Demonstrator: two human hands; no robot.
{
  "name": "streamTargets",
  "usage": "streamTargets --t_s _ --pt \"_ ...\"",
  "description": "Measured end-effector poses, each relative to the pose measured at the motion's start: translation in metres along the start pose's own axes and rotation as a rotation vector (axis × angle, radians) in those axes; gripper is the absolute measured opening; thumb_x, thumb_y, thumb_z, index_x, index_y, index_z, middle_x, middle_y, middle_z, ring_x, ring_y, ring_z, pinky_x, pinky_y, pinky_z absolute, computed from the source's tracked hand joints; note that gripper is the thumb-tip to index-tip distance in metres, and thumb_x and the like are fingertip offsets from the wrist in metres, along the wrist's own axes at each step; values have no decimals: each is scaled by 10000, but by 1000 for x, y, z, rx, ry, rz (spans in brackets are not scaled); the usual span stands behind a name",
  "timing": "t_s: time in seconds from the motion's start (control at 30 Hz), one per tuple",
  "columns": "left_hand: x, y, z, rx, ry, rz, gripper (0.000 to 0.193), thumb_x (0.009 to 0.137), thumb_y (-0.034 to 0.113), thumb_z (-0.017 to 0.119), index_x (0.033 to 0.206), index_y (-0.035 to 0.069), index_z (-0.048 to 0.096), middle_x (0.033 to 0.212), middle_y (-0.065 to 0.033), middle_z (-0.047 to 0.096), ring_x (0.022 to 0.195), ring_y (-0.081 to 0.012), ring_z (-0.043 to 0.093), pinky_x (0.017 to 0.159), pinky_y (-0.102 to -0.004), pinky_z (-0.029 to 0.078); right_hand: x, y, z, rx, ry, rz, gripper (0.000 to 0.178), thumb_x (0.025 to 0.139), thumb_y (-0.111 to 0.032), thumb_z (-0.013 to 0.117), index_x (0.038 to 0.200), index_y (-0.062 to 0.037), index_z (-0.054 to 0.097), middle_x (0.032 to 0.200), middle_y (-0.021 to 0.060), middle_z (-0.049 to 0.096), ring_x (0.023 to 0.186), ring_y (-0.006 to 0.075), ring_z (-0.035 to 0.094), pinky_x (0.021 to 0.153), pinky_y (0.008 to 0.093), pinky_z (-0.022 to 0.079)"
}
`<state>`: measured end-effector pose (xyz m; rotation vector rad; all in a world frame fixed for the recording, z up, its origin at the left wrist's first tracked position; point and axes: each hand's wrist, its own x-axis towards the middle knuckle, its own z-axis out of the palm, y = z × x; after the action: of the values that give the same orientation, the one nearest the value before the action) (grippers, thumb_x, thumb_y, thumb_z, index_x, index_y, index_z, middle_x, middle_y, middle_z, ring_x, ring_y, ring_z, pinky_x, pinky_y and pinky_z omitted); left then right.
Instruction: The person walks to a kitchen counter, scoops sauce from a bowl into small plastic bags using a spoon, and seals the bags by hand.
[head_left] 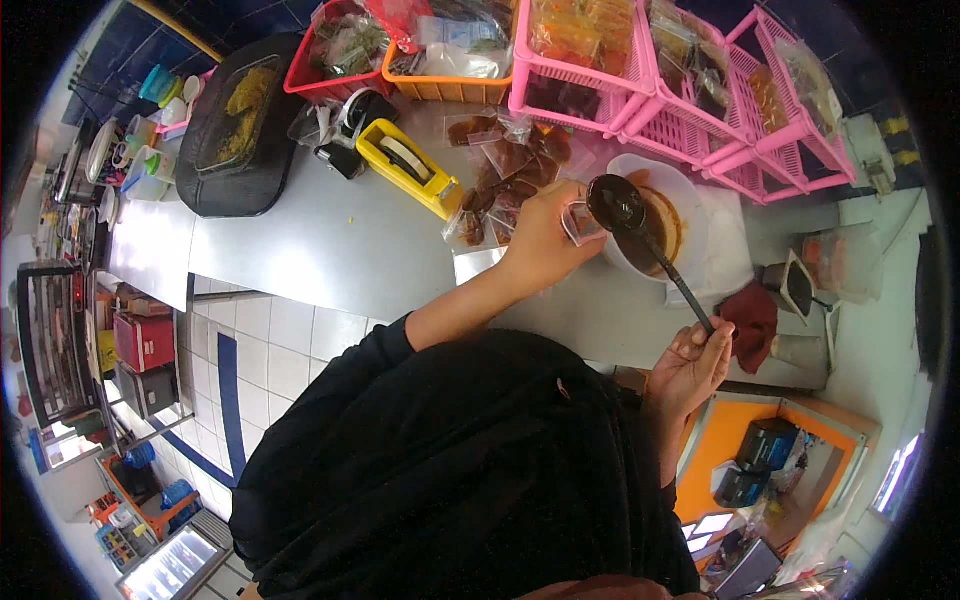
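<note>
My left hand is closed around a small clear plastic bag, its mouth up beside the ladle. In my right hand is the end of a black ladle, its bowl dark with sauce and touching or just over the bag's opening; which one I cannot tell. Beneath the ladle stands a whitish plastic tub with brown sauce inside and smeared on its wall. Several filled sauce packets lie piled beyond my left hand.
A yellow tape dispenser sits left of the packets, near a black tray. Pink baskets, an orange basket and a red basket line the back. A dark red cloth lies right of the tub.
</note>
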<state>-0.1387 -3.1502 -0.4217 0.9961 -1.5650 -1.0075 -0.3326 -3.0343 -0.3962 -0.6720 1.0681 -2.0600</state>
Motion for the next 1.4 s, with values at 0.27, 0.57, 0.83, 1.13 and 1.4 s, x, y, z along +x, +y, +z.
streamTargets --t_s 0.27,0.57,0.83,1.13,1.4 --pt "1 0 0 50 -13 57 330 722 71 756 1025 36 631 970 -83 627 905 -161 591 818 -306 465 2 -3 1 39 -66 49 223 986 -219 531 969 -9 605 694 35 554 546 73 452 522 218 381" --pt "-4 -20 -3 -577 12 -166 318 883 20 545 1201 23 525 1088 -88 561 1030 -167 564 932 -328 455 28 7 -24 -43 160 -96 214 980 -193 543 1016 3 620 758 47 577 648 79 515 538 214 393" --pt "-20 -15 -12 -540 -251 -252 470 892 -16 530 1355 38 460 1092 -67 582 995 -163 586 916 -301 448 21 21 -8 -1177 74 -1001 294 852 -110 706 1100 -9 588 974 45 552 760 140 531 713 269 449" --pt "-52 -4 1 -568 -393 -435 470 854 80 701 1285 42 519 872 9 628 861 -63 571 824 -247 471 -13 45 11 -407 -491 375 64 907 -41 617 911 -18 558 911 63 588 618 130 556 512 259 442" --pt "-65 -33 -2 -763 -217 -582 128 913 122 644 937 -3 655 885 -57 688 798 -96 645 740 -242 531 -18 51 12 -193 -341 546 91 919 -72 602 899 3 554 800 105 614 595 163 582 550 298 508"
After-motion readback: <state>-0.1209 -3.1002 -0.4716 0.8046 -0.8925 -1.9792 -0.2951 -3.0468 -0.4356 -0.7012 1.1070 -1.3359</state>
